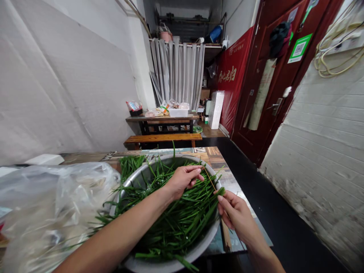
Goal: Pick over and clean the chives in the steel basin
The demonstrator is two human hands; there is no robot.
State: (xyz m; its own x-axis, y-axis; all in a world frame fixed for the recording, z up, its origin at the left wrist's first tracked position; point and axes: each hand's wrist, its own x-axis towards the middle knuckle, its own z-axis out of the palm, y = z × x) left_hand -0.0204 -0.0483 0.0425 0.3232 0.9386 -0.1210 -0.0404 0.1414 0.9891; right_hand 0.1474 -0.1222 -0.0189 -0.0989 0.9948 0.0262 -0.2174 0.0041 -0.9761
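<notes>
Left hand (184,179) & right hand (233,212) pinch one thin stalk (209,180) (over basin (199,246) w/ chives (182,216)).

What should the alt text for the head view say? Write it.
Two bare hands, the left hand and the right hand, pinch a thin yellowish strand between them over a metal basin of green chives. A clear plastic bag lies to the left.

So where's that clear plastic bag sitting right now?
The clear plastic bag lies on the table at the lower left of the head view, just left of the metal basin of green chives.
</notes>
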